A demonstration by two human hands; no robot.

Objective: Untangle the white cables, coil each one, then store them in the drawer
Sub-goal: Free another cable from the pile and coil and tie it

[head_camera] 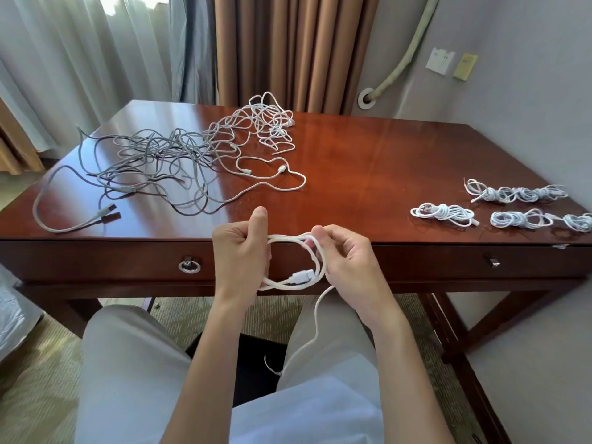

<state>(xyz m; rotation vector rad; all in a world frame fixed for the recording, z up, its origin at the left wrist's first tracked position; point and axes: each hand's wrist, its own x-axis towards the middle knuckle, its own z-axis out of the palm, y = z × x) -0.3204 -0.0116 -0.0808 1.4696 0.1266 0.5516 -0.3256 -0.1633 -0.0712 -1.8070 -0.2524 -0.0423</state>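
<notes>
Your left hand [240, 251] grips the limp, light white cable [294, 277] coil while your right hand [342, 254] pinches its loop; hold near the plug.

The rightmost coiled white cable bundle [578, 222] is cut off by the right picture edge. The polished reddish-brown wooden table [368, 161] runs out of view at its left and right ends. Inside the left hand [238, 251], the looped white cable [288, 285] is hidden by the curled fingers. In the tangled grey-and-white cable heap [192, 149], individual strands cannot be separated.
</notes>
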